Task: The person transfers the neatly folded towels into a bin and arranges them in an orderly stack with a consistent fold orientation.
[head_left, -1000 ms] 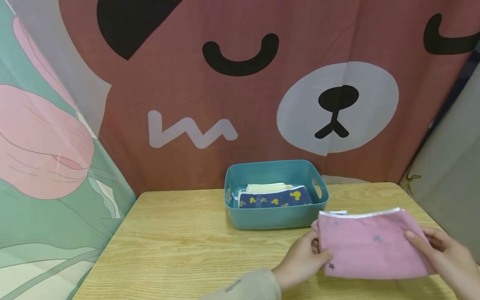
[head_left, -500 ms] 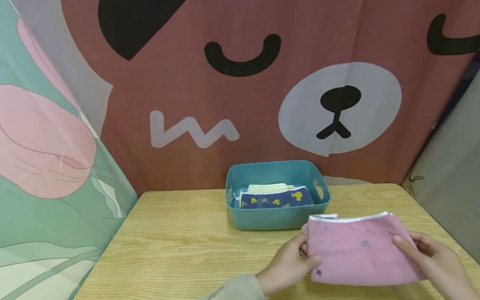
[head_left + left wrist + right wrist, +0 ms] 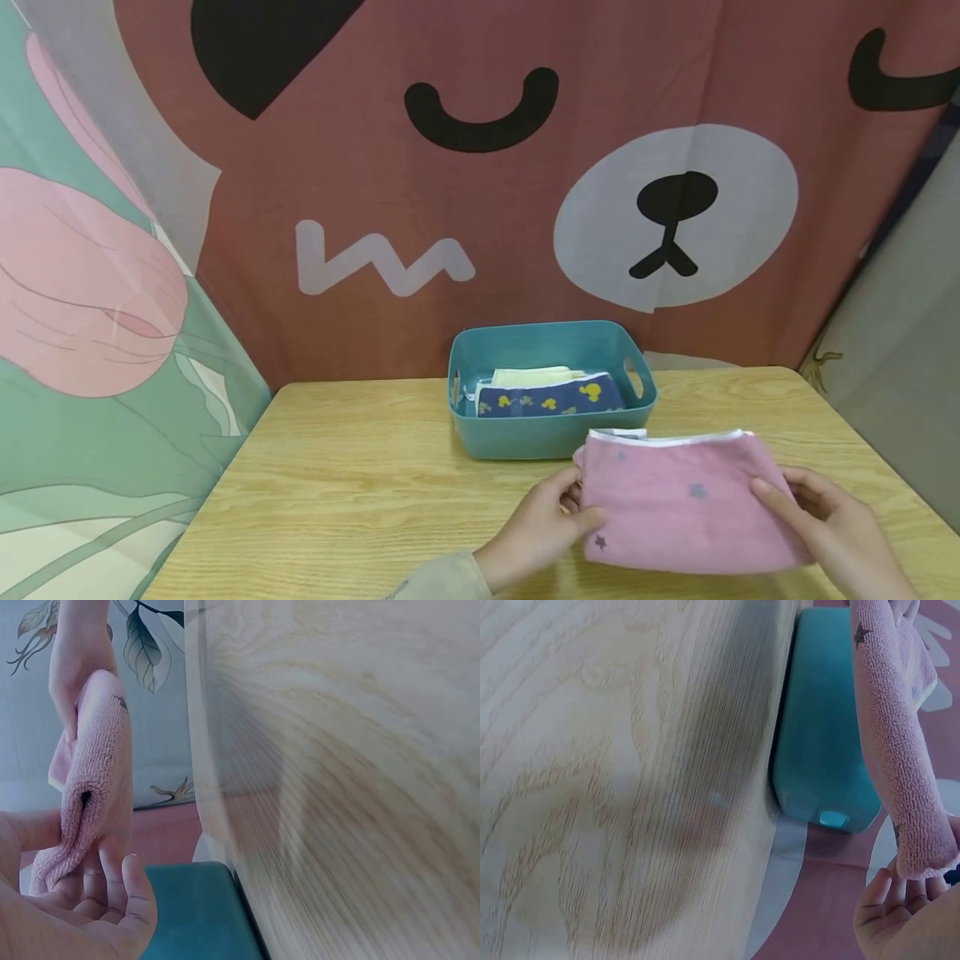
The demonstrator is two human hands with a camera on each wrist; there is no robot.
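Observation:
A folded pink towel [image 3: 675, 508] with grey stars and a white edge is held up over the table, in front of the teal basket [image 3: 555, 437]. My left hand [image 3: 536, 525] pinches its left side, thumb on the near face. At the other end my right hand [image 3: 832, 521] grips the towel, its thumb also in front and fingers behind. The left wrist view shows the towel's thick folded layers [image 3: 94, 780] between thumb and fingers. In the right wrist view the fingers [image 3: 896, 900] support the towel's end. Inside the basket lies a folded navy cloth [image 3: 551, 398] with yellow figures.
Behind the navy cloth in the basket is a pale yellow cloth [image 3: 532, 376]. The basket stands near the back of the wooden table [image 3: 337, 500], close to a bear-print curtain [image 3: 375, 183]. Other printed fabric [image 3: 90, 333] hangs along the left side.
Both hands have carried the pink towel leftward and slightly down, so it now sits more in front of the basket. The basket and its cloths stay put.

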